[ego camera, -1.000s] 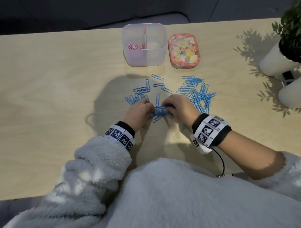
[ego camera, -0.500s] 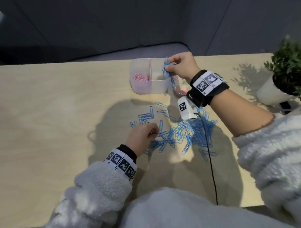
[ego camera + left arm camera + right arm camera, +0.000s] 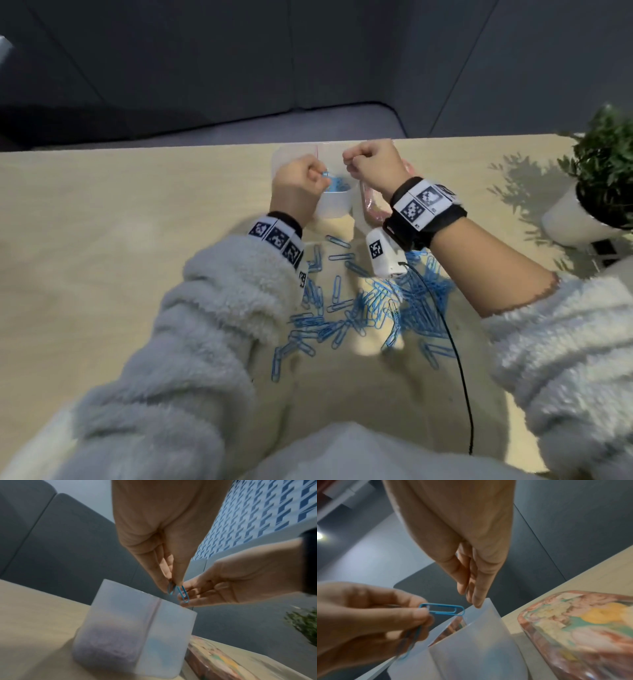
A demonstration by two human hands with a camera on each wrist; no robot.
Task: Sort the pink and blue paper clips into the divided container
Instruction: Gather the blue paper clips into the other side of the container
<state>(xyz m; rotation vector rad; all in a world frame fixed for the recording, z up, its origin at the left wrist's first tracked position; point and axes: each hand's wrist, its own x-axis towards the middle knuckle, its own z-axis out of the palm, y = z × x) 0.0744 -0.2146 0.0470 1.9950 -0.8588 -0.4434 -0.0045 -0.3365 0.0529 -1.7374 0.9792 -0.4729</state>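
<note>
Pale wooden table (image 3: pixel 102 257), and we're above the translucent divided plastic container (image 3: pixel 133 635). Our left hand (image 3: pixel 298 186) pinches thin blue wire paper clips (image 3: pixel 442 609), lying level directly over its right compartment. Our right hand (image 3: pixel 371 164) beside it looks empty, fingers loosely curled.

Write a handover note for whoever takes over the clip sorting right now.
Left hand: pinches blue paper clips above the divided container.
Right hand: fingers straight over the container's right side, holding nothing that shows.
Container: pink clips in the left compartment, some blue clips in the right compartment.
Floral tin: on the table to the container's right.
Done: no pink clips visible on the table.
Left: drop the held clips into the right compartment, then move the loose blue pile on the table.
</note>
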